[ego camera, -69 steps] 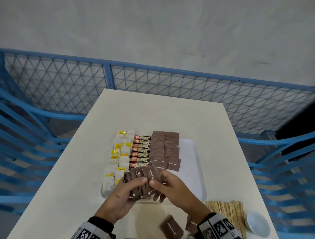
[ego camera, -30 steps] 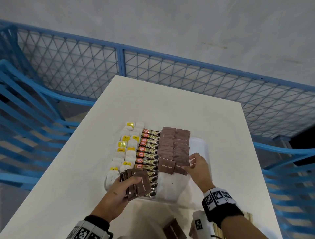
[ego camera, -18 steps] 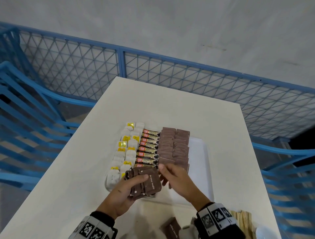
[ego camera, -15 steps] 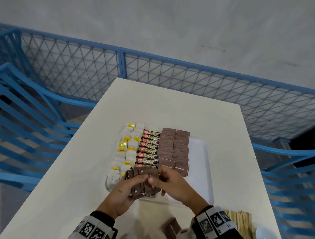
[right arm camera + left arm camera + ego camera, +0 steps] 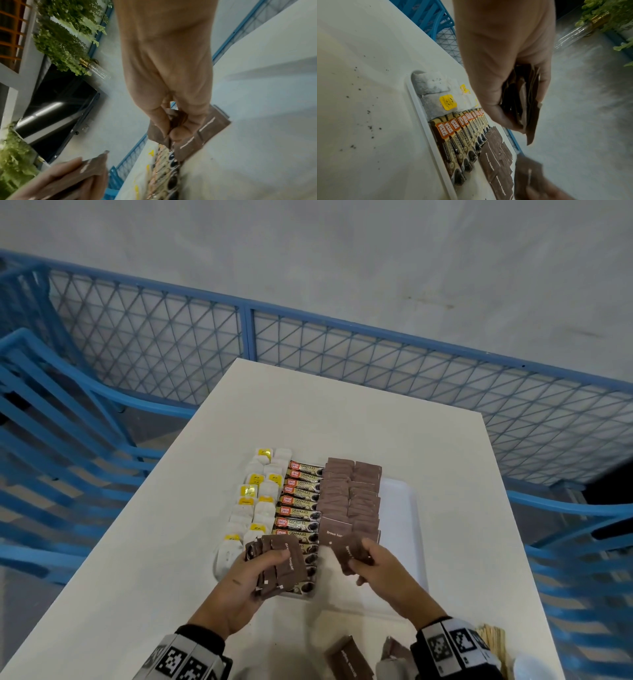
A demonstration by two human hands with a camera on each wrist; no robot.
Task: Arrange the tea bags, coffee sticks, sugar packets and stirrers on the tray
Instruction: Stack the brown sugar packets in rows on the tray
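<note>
A white tray (image 5: 402, 508) lies on the white table (image 5: 342, 412). It holds two columns of tea bags (image 5: 255, 501) with yellow tags, a column of coffee sticks (image 5: 299, 501) and two columns of brown sugar packets (image 5: 351, 494). My left hand (image 5: 255, 568) grips a fanned stack of brown sugar packets (image 5: 284, 565) over the tray's near left corner; the same stack (image 5: 522, 105) shows in the left wrist view. My right hand (image 5: 363, 559) pinches one brown sugar packet (image 5: 347, 553) just below the packet columns, also seen as a packet (image 5: 193, 140) in the right wrist view.
Two loose sugar packets (image 5: 347, 660) lie on the table near my wrists. Wooden stirrers (image 5: 493, 645) and a small white bowl (image 5: 527, 669) sit at the near right corner. A blue mesh fence (image 5: 342, 354) and blue railings surround the table.
My right hand set a packet on the right column, came back to the stack in my left hand, and has now pulled one packet off to the right.
</note>
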